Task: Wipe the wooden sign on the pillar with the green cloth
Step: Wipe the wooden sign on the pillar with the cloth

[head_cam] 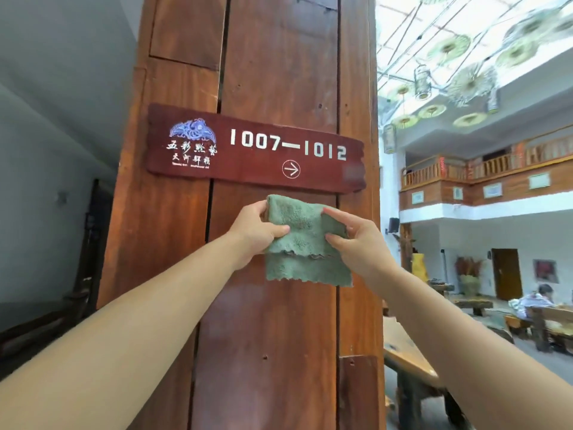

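Green cloth [305, 243] hides pillar [279, 72] below sign [254, 148]

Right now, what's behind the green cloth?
The green cloth, pinched by the left hand and right hand, hangs before the pillar, below the wooden sign. The planks directly behind it are covered.

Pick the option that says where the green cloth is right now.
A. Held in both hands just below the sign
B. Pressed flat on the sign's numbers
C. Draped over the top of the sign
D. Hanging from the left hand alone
A: the cloth is folded over between the left hand and the right hand, below the bottom edge of the sign on the pillar.
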`<action>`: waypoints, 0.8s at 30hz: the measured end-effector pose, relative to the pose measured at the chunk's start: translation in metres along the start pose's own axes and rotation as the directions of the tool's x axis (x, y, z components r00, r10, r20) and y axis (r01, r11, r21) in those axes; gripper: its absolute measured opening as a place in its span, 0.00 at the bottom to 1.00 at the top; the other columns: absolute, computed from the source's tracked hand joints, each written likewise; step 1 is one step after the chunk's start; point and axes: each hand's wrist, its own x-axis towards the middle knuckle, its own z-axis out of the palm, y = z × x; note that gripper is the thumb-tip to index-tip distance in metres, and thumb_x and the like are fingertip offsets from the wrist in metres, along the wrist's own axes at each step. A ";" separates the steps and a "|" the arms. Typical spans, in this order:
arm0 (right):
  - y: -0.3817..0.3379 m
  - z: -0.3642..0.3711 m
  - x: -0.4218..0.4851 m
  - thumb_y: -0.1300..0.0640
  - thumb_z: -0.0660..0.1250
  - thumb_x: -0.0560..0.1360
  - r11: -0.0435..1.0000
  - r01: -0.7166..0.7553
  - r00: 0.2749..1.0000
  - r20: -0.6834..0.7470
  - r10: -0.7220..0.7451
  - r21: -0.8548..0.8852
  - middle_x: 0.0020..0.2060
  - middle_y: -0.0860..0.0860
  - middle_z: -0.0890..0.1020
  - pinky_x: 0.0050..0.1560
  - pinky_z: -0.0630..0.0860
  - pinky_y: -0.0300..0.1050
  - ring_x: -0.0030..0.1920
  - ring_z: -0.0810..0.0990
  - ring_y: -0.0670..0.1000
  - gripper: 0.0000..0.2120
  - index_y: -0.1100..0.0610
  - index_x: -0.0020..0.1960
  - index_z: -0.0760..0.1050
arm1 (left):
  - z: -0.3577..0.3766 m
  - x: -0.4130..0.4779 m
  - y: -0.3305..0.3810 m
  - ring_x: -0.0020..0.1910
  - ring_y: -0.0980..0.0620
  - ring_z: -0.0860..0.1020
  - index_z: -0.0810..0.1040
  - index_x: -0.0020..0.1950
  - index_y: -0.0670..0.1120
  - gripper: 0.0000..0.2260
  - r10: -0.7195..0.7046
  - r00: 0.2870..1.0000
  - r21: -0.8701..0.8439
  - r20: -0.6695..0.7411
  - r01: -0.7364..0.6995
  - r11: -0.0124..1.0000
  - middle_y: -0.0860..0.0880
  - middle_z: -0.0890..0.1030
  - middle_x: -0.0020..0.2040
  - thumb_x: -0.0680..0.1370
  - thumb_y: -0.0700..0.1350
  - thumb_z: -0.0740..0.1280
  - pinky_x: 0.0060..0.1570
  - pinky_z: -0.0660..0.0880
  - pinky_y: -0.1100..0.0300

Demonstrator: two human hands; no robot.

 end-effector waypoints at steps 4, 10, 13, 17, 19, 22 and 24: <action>-0.007 0.007 0.042 0.66 0.68 0.75 0.978 0.089 0.992 -0.075 -0.105 -0.189 0.65 0.49 0.82 0.67 0.76 0.50 0.64 0.79 0.53 0.29 0.42 0.71 0.75 | 0.000 0.044 0.011 0.53 0.48 0.83 0.82 0.58 0.47 0.13 0.175 0.979 0.267 -0.103 -0.142 0.953 0.48 0.85 0.53 0.74 0.41 0.74 0.58 0.79 0.49; -0.002 0.014 0.088 0.57 0.65 0.76 0.582 0.167 0.934 -0.060 -0.351 -0.796 0.72 0.57 0.73 0.57 0.76 0.56 0.62 0.74 0.64 0.33 0.45 0.79 0.61 | 0.008 0.100 0.033 0.49 0.47 0.82 0.83 0.52 0.44 0.09 0.365 0.925 0.503 -0.104 -0.268 0.821 0.47 0.85 0.49 0.77 0.47 0.71 0.47 0.76 0.56; -0.007 0.016 0.107 0.52 0.67 0.76 0.306 0.125 0.880 -0.037 -0.473 -0.944 0.77 0.61 0.62 0.64 0.70 0.61 0.68 0.65 0.66 0.33 0.46 0.79 0.61 | 0.016 0.126 0.051 0.50 0.46 0.81 0.83 0.52 0.44 0.07 0.441 0.893 0.558 -0.087 -0.323 0.765 0.46 0.85 0.49 0.77 0.45 0.70 0.45 0.72 0.58; -0.011 0.021 0.130 0.60 0.72 0.71 0.230 0.111 0.841 -0.032 -0.541 -0.967 0.75 0.61 0.60 0.70 0.63 0.60 0.72 0.60 0.66 0.34 0.55 0.74 0.63 | 0.025 0.158 0.078 0.50 0.45 0.82 0.85 0.51 0.44 0.07 0.513 0.858 0.657 -0.026 -0.372 0.656 0.44 0.86 0.49 0.75 0.44 0.70 0.50 0.78 0.53; -0.011 0.027 0.141 0.67 0.73 0.66 0.233 0.186 0.801 0.010 -0.599 -0.954 0.69 0.62 0.67 0.67 0.67 0.58 0.68 0.65 0.65 0.31 0.59 0.67 0.68 | 0.028 0.173 0.091 0.50 0.44 0.82 0.86 0.50 0.45 0.08 0.519 0.854 0.711 0.029 -0.383 0.590 0.44 0.86 0.48 0.73 0.44 0.72 0.51 0.78 0.52; -0.003 0.033 0.157 0.71 0.71 0.66 0.263 0.311 0.737 0.057 -0.674 -0.913 0.58 0.62 0.75 0.54 0.74 0.54 0.59 0.73 0.63 0.19 0.63 0.56 0.74 | 0.035 0.195 0.101 0.48 0.47 0.80 0.85 0.52 0.46 0.09 0.513 0.855 0.777 0.078 -0.375 0.506 0.47 0.83 0.47 0.73 0.45 0.73 0.47 0.73 0.59; 0.005 0.035 0.169 0.71 0.65 0.70 0.342 0.380 0.713 0.037 -0.700 -0.859 0.58 0.63 0.75 0.53 0.74 0.53 0.59 0.73 0.64 0.13 0.65 0.54 0.74 | 0.039 0.207 0.105 0.48 0.47 0.80 0.86 0.51 0.48 0.08 0.527 0.845 0.814 0.090 -0.367 0.449 0.48 0.81 0.44 0.73 0.43 0.73 0.47 0.72 0.59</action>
